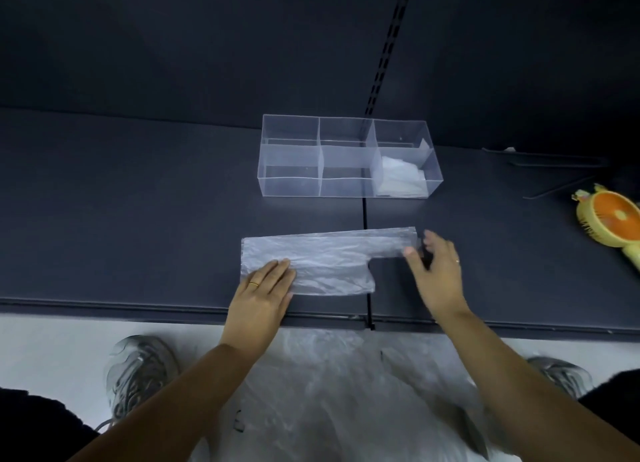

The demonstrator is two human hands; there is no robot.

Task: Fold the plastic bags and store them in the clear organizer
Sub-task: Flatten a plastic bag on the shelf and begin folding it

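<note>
A translucent plastic bag point(322, 259) lies flat on the dark shelf, folded lengthwise into a long strip with its handle stretching to the right. My left hand point(266, 285) presses flat on the bag's near left part. My right hand point(434, 271) pinches the handle end between thumb and fingers. Behind the bag stands the clear organizer point(291, 156) with several compartments. Folded bags point(401, 177) fill its front right compartment; the other compartments hold nothing that I can see.
A yellow hand-held fan point(614, 222) with an orange face lies at the right edge. More loose plastic bags point(346, 392) lie on the floor below the shelf's front edge point(138, 307), between two grey shoes. A slotted upright rail point(388, 46) runs up the back wall.
</note>
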